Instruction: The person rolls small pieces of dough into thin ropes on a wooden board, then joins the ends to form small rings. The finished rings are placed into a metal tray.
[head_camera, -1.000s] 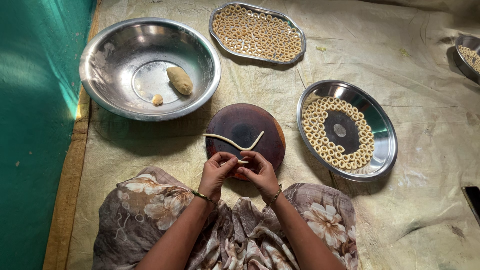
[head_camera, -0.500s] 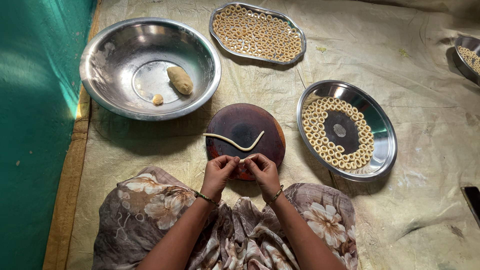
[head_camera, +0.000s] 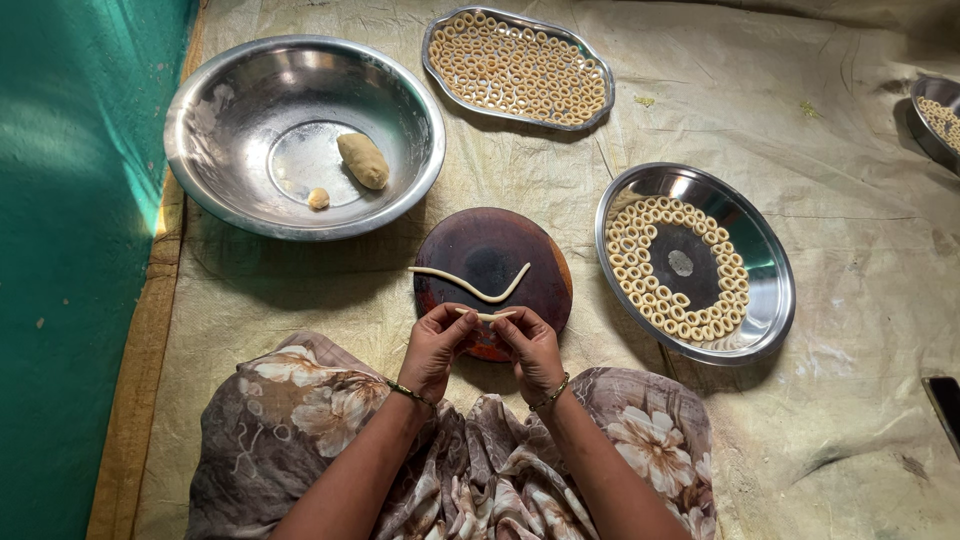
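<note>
A round dark wooden board (head_camera: 500, 245) lies in front of my lap with a long thin rope of pale dough (head_camera: 468, 284) curving across it. My left hand (head_camera: 435, 345) and my right hand (head_camera: 530, 345) meet at the board's near edge, pinching the two ends of a short dough strip (head_camera: 485, 316) between their fingertips. To the right stands a round steel plate (head_camera: 765, 260) with small dough rings (head_camera: 640, 290) laid around its rim. An oblong steel tray (head_camera: 433, 45) at the back is filled with several more rings.
A large steel bowl (head_camera: 220, 120) at the left holds a dough lump (head_camera: 362, 160) and a small piece (head_camera: 318, 198). Another steel dish (head_camera: 925, 120) shows at the right edge. A dark phone (head_camera: 945, 400) lies on the pale mat. A green wall runs along the left.
A short strip has come off the long dough rope. Both hands have drawn back to the board's near edge and now hold that strip between them.
</note>
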